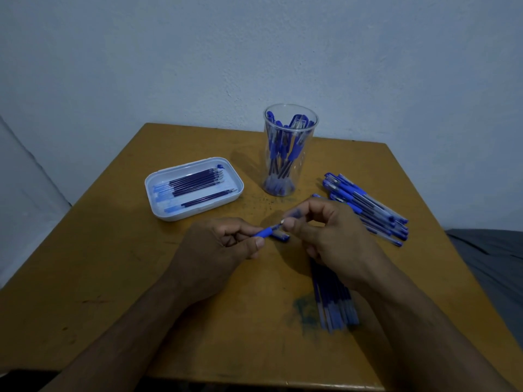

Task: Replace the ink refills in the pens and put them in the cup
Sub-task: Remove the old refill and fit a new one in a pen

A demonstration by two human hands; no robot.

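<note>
Well, both hands were busy over the wooden table. The left hand gripped a blue pen by its barrel, while the right hand pinched the pen's metal tip between thumb and fingers. A loose blue cap lay just under them. Behind stood the clear cup, already holding pens. A white tray of refills sat to the left, a heap of pens to the right, and more refills lay beneath the right wrist.
</note>
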